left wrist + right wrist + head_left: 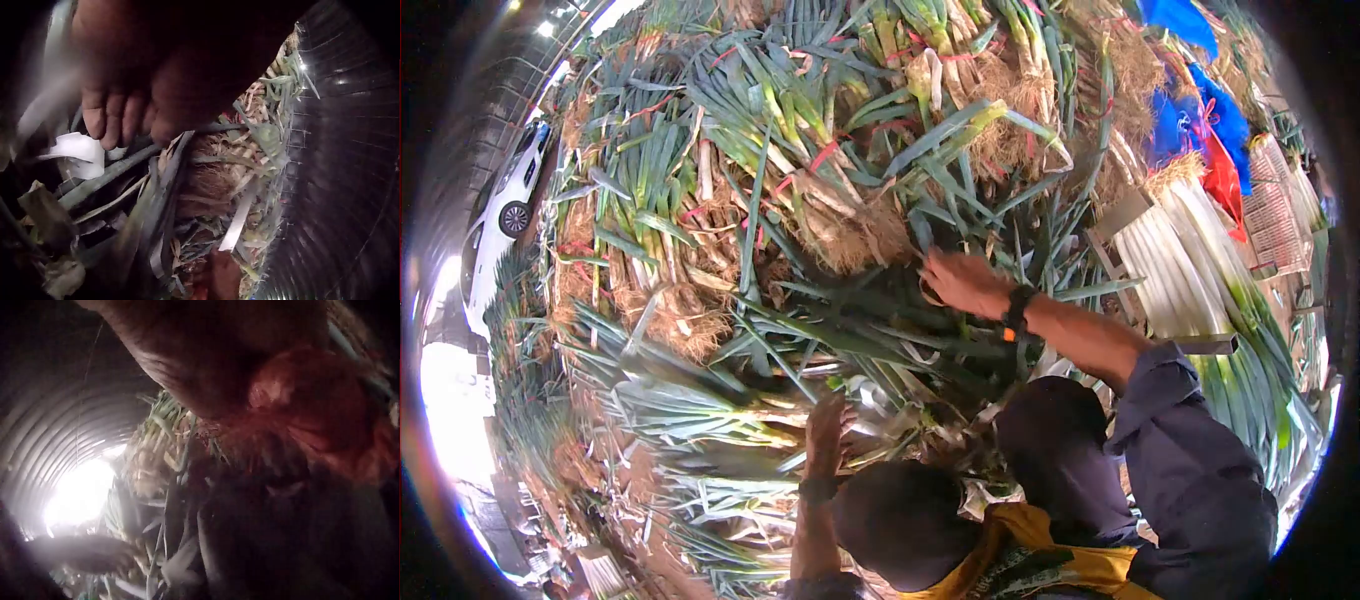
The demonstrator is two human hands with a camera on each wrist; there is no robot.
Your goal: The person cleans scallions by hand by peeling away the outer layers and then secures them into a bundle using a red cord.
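Large green onions fill the pile before me, many in bundles with red ties. My right hand (970, 283) reaches forward over the dark green leaves (850, 320), its fingers near the shaggy roots of a tied bundle (850, 225). Nothing shows in its fingers; in the right wrist view the hand (300, 394) is dark and loosely bent. Lower and nearer my body, the left hand (828, 435) hangs beside the white stalks of loose green onions (730, 420). Its fingers (115, 122) droop over leaves and a white scrap (78, 153), with nothing in them.
Cleaned green onions (1175, 260) lie stacked at the right in a metal rack (1205, 345). Beyond them are blue bags (1185, 125), a red bag (1222, 185) and a plastic crate (1280, 210). My knees (910, 520) are close below the hands. A white car (505, 215) stands far left.
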